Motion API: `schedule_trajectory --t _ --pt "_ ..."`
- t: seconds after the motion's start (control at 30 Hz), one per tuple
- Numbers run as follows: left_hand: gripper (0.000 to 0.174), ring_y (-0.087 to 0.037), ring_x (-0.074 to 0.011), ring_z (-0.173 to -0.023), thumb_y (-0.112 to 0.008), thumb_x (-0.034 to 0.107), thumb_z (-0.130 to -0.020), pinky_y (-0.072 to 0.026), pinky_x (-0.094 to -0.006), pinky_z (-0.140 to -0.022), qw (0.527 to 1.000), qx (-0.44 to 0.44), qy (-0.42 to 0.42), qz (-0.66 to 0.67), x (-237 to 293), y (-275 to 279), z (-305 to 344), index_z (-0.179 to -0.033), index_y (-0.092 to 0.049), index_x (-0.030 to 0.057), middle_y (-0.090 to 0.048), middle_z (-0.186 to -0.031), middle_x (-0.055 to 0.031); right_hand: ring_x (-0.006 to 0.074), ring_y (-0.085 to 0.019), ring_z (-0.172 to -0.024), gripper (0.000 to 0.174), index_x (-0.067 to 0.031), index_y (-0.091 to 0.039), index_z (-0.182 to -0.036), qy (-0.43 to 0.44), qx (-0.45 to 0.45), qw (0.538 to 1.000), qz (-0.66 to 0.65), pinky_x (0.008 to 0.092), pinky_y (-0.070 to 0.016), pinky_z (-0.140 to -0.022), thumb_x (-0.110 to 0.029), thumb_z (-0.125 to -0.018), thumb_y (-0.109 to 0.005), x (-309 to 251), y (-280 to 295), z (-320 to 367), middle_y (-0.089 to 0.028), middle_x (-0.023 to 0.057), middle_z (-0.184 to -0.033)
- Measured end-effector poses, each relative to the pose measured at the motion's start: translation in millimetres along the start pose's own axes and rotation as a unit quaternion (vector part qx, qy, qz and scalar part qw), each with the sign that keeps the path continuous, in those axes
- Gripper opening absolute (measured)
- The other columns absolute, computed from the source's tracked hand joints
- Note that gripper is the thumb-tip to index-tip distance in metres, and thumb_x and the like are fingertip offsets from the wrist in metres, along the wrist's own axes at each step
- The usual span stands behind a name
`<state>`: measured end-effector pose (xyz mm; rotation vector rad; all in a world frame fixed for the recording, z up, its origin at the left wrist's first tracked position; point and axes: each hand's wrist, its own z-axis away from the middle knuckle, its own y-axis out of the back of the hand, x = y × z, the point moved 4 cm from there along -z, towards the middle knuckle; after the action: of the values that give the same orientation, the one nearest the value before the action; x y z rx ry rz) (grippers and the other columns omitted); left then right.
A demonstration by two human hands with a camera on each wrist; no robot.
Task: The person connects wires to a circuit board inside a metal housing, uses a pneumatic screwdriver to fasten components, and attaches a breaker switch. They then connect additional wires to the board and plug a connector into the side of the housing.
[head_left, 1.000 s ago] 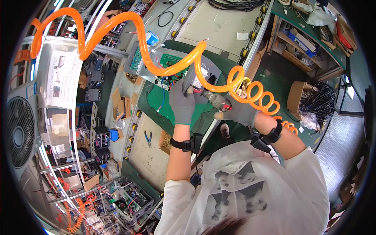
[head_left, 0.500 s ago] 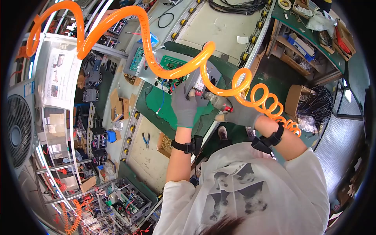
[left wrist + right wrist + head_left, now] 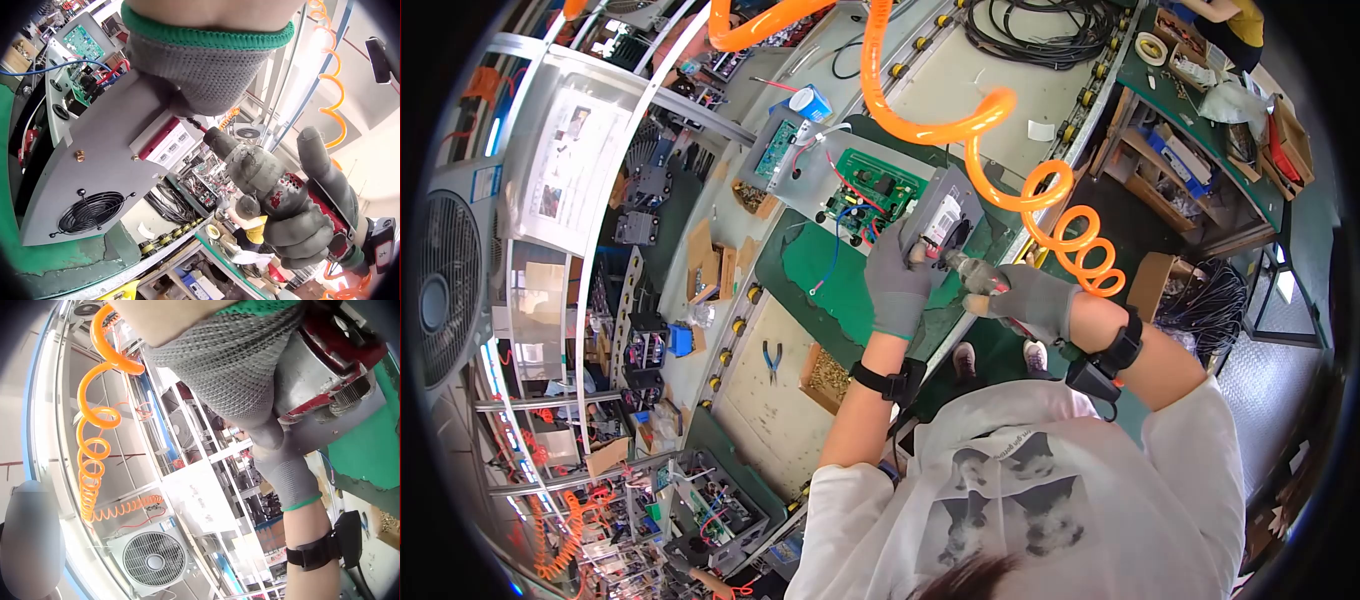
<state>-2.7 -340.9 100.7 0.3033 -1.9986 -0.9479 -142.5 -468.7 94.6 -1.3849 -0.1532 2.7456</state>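
My gloved right hand (image 3: 1030,300) grips a worn red and silver pneumatic screwdriver (image 3: 269,181), its fingers wrapped round the body and the thumb raised in the left wrist view. The bit points at the upper edge of a grey metal panel (image 3: 106,137), close to my left fingertips. There my gloved left hand (image 3: 898,285) pinches the panel edge, thumb on the outer face, fingers partly hidden behind it. A red and white labelled block (image 3: 165,144) sits on that face, above a round fan grille (image 3: 90,212). Behind the panel lies a green circuit board (image 3: 880,180) with loose wires.
An orange coiled hose (image 3: 940,130) hangs across the work. Pliers (image 3: 772,362) and a box of small brass-coloured parts (image 3: 825,378) lie nearer me on the roller line. Black cables (image 3: 1040,40) are coiled at the far end. A fan (image 3: 445,290) stands at the left.
The head view has shifted, so the bench and both hands appear lower and further right. The hose now crosses less of the circuit board. Both hands keep their places at the panel.
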Motion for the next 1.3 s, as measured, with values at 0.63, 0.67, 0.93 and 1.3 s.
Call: schedule_trajectory --t 0.63,0.67,0.93,1.3 --pt "0.042 -0.060 -0.0361 -0.092 -0.067 0.012 -0.076 -0.0480 -0.0427 -0.078 0.999 -0.026 0.014 0.023 6 -1 -5 -0.116 -0.054 0.0048 -0.061 -0.103 -0.0171 0.0168 -0.056 -0.055 0.062 -0.0010 -0.052 -0.102 -0.047 0.075 0.990 0.107 0.0304 -0.0454 -0.050 -0.041 -0.064 -0.081 -2 7 -6 -0.056 0.0065 -0.070" --pt "0.040 -0.062 -0.0342 -0.088 -0.069 0.013 -0.076 -0.0489 -0.0405 -0.075 1.000 -0.012 0.001 0.013 4 -2 -8 -0.112 -0.056 0.0033 -0.063 -0.098 -0.0176 0.0194 -0.061 -0.063 0.068 0.0001 -0.051 -0.108 -0.058 0.073 0.989 0.113 0.0321 -0.0485 -0.056 -0.040 -0.062 -0.082 -2 9 -7 -0.060 0.0088 -0.076" --pt "0.031 -0.064 -0.0300 -0.076 -0.072 0.017 -0.074 -0.0491 -0.0363 -0.069 0.998 -0.014 0.027 0.063 -9 0 -14 -0.099 -0.064 0.0010 -0.064 -0.085 -0.0174 0.0242 -0.063 -0.084 0.078 -0.0024 -0.043 -0.129 -0.027 0.149 0.944 0.294 0.0347 -0.0503 -0.073 -0.027 -0.064 -0.079 27 37 47 -0.061 0.0173 -0.102" --pt "0.024 -0.061 -0.0250 -0.070 -0.073 0.009 -0.071 -0.0475 -0.0326 -0.064 0.991 -0.121 0.032 0.046 -48 92 48 -0.092 -0.065 0.0022 -0.062 -0.077 -0.0135 0.0234 -0.066 -0.070 0.042 -0.0001 -0.065 -0.095 -0.322 0.055 0.869 0.371 0.0335 -0.0519 -0.065 -0.028 -0.064 -0.074 128 78 52 -0.066 0.0114 -0.080"
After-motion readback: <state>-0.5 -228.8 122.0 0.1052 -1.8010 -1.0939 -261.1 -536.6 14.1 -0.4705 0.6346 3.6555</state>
